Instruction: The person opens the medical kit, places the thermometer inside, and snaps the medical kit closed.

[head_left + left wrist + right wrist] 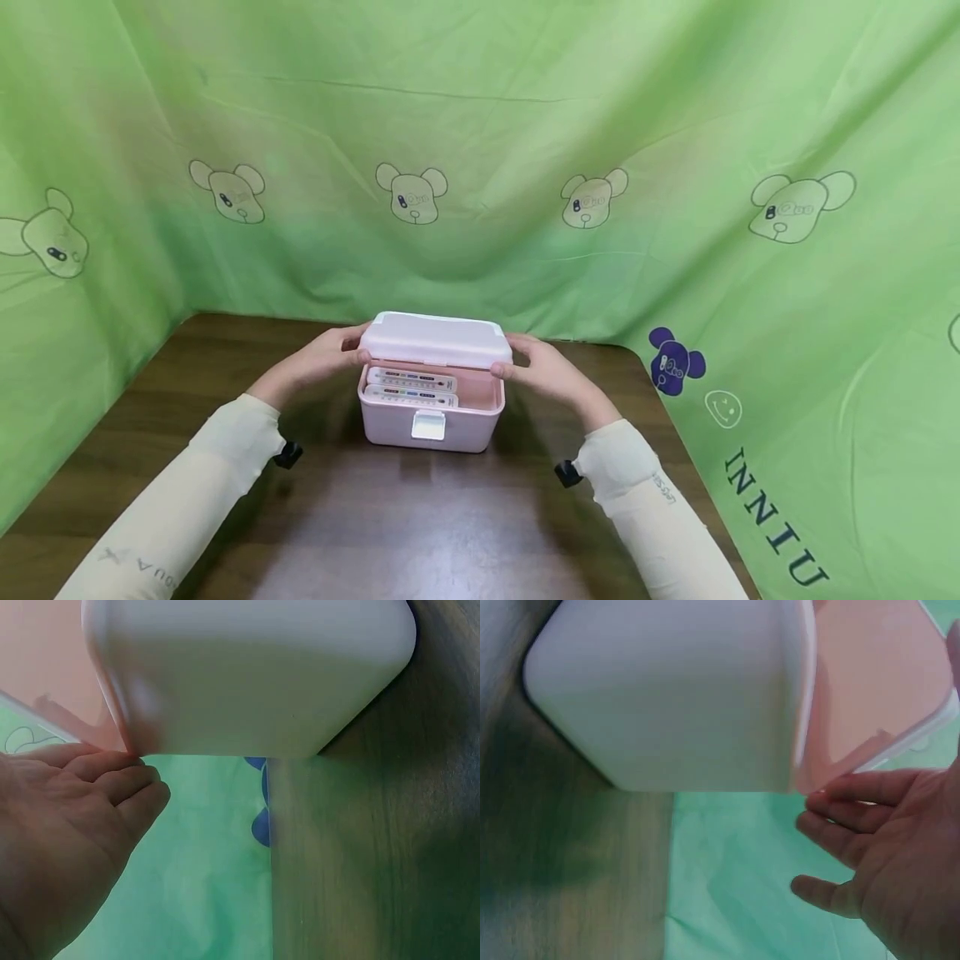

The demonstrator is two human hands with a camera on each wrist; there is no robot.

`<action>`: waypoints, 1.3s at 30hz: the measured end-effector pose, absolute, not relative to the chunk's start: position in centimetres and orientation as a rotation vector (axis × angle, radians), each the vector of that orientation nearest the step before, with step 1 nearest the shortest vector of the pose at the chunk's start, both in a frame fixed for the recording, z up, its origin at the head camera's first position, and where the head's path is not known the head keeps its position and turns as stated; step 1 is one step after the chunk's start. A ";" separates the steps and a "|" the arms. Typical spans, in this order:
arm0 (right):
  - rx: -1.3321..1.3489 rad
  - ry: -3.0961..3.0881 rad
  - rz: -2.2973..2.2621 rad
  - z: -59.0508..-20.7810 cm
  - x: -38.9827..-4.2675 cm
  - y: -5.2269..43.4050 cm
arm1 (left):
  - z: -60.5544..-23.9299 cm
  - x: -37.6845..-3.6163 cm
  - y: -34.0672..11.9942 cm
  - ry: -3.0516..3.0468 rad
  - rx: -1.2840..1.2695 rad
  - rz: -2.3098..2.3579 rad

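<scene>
A small pale pink plastic storage box (431, 417) sits on the dark brown wooden counter (420, 533), near its far edge, close to the green bear-print cloth backdrop (480, 125). Its white hinged lid (435, 340) is raised partway and tilts over the box's opening. The left hand (330, 354) is at the lid's left end and the right hand (543, 367) at its right end, each with fingers (840, 814) only loosely bent, touching the lid's edges rather than clenched round them. Inside the box, toward its front, two flat white cards with coloured markings (411, 386) lie stacked on edge. A white rectangular latch tab (428, 426) hangs on the box's front wall. Cream sleeves (187, 500) cover both forearms.
</scene>
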State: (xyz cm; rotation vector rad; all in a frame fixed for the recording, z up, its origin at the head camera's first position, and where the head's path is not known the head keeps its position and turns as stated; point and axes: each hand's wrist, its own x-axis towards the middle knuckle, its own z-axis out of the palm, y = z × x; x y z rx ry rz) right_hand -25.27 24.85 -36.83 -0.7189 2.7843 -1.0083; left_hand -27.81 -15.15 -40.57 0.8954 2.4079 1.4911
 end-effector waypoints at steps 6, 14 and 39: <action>-0.667 2.790 -1.052 -36.8 -24.1 24.9 | -40.7 -27.0 -14.9 2.476 0.845 1.476; -0.565 2.883 -1.117 -36.8 -22.4 24.2 | -40.1 -24.6 -14.3 2.631 0.572 1.491; -0.140 3.125 -1.370 -38.3 -17.6 20.7 | -41.4 -19.4 -12.0 2.804 0.353 1.729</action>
